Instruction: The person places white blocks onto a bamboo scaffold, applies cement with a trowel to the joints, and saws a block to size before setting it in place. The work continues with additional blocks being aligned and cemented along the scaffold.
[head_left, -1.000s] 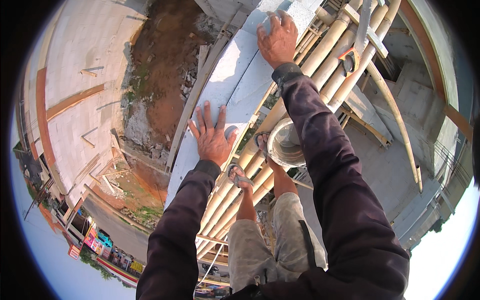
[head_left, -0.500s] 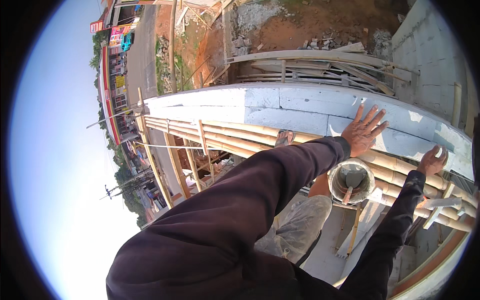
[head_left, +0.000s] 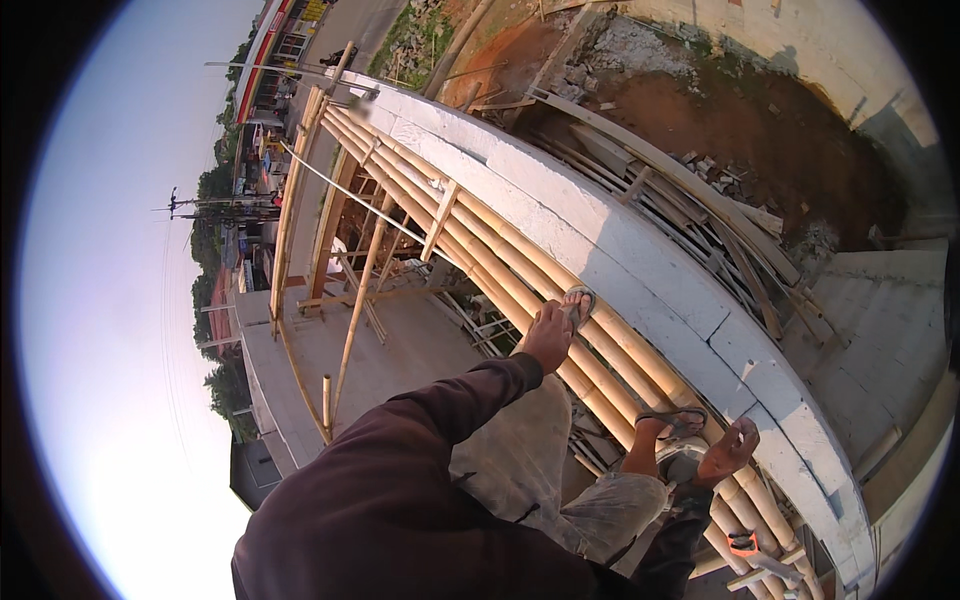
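My left hand (head_left: 548, 335), back up and fingers curled in, is over the bamboo poles (head_left: 490, 265) beside a sandalled foot (head_left: 577, 300); nothing shows in it. Lower right, my right hand (head_left: 730, 452) hovers near the wall of pale blocks (head_left: 660, 280), its fingers bent and a little apart, with nothing visible in them. Under the right wrist a bucket (head_left: 680, 462) is mostly hidden by hand and forearm. A second sandalled foot (head_left: 680, 420) rests on the poles beside the bucket.
An orange-handled saw (head_left: 742, 543) lies on the poles at lower right. Beyond the wall, timber planks (head_left: 690, 215) are stacked above a dirt pit (head_left: 780, 170). Upright bamboo props (head_left: 360, 300) and a drop are at the left; a street with shops lies far off.
Both hands have come off the block wall. My left hand has moved left and curled its fingers. The view has turned, and the bucket is now mostly covered.
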